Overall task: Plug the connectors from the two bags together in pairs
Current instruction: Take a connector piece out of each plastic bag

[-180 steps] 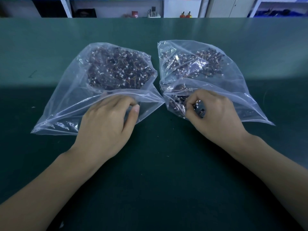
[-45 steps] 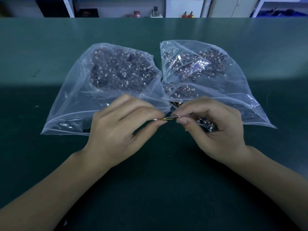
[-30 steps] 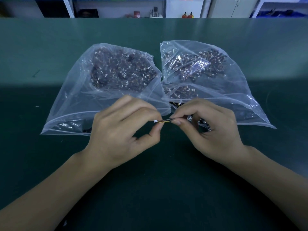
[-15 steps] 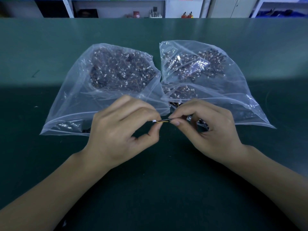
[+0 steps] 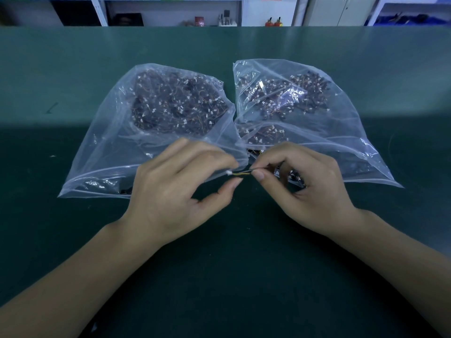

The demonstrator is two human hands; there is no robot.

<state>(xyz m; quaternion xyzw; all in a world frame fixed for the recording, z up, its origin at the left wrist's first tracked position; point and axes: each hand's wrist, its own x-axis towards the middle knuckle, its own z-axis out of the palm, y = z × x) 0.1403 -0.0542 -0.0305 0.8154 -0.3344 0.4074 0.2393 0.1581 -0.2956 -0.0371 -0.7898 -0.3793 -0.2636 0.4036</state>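
A short wired connector (image 5: 240,173) is pinched at both ends, just in front of the left bag (image 5: 102,152): white plug end betw. thumb and forefinger of the left hand (image 5: 175,191), wire end nipped by the right hand (image 5: 307,189). The right bag (image 5: 351,132) is seen lying beside the left bag, touching it, both on the green table (image 5: 73,69).

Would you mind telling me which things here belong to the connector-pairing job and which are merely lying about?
Belonging to the job:
- left bag of connectors
- right bag of connectors
- wired connector, pinched between left hand and right hand

Lying about:
- green table
- shelf items behind
- two small red objects behind
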